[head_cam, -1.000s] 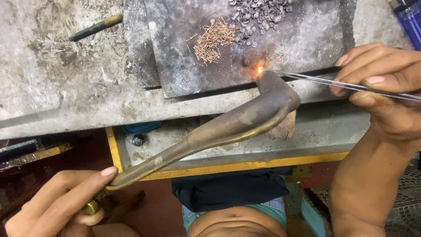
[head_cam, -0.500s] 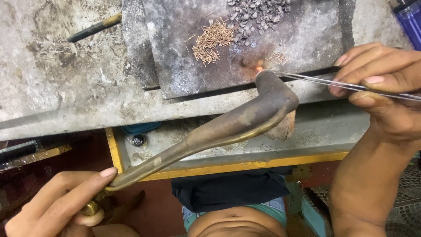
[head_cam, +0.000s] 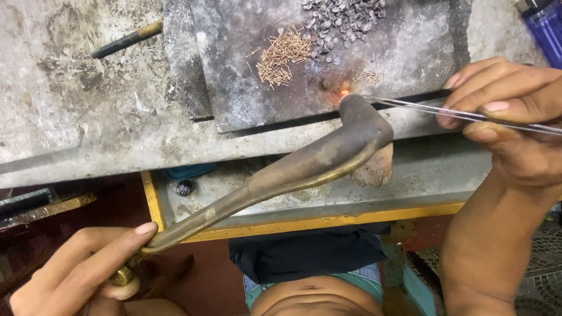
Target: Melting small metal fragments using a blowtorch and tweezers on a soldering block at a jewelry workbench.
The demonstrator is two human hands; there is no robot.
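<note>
Brass torch [head_cam: 281,175], long and curved: its near end is gripped in the left hand [head_cam: 82,272], fingers closed round the stem, forefinger laid along it. Its bent nozzle reaches the near edge of the dark slab [head_cam: 246,64], where a small orange glow [head_cam: 344,91] shows. Thin tweezers [head_cam: 445,111], pinched shut in the right hand [head_cam: 509,129], meet the glow from the right. Beyond the glow on the slab: heap of short copper wires [head_cam: 281,55]; farther, grey metal bits [head_cam: 339,20]. Blue lighter [head_cam: 544,29], far right of the slab.
</note>
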